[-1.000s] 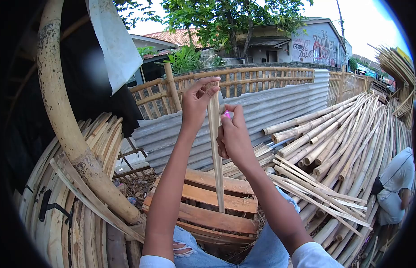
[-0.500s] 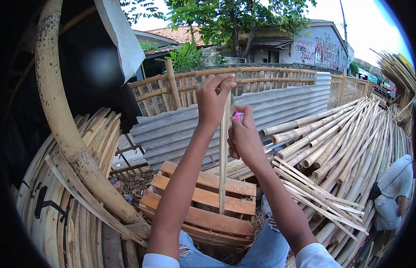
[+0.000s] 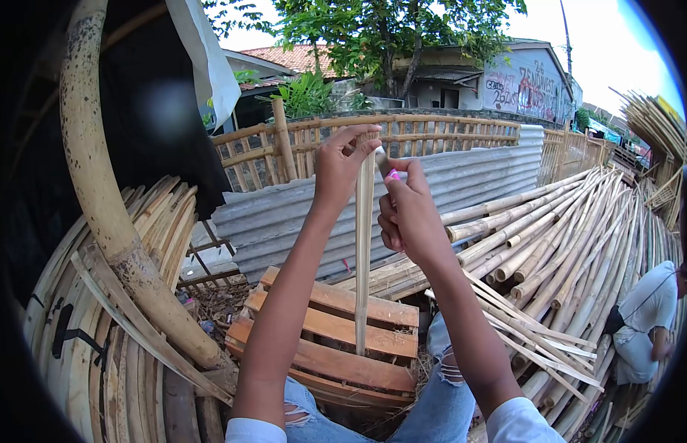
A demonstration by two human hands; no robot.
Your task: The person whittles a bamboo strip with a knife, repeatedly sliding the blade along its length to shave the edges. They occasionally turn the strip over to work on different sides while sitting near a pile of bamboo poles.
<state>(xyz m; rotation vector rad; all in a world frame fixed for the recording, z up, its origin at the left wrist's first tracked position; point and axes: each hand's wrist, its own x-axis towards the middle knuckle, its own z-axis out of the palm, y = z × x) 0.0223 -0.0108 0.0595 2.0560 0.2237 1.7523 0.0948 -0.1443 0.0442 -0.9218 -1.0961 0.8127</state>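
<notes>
A pale bamboo strip stands nearly upright in front of me, its lower end on a slatted wooden crate. My left hand grips its top end between thumb and fingers. My right hand is closed around the pink handle of a knife. The short blade points up and left, its tip close to the strip just below my left thumb. Both of my arms reach forward over the crate, which sits between my knees.
Long bamboo poles are piled on the right, with thin split strips over them. A person crouches at far right. Left stand a thick bamboo post and split bamboo. Corrugated sheeting stands ahead.
The knife blade has swung from alongside the strip to a slant, with its handle to the right of it. The strip and my left hand sit slightly further left in view.
</notes>
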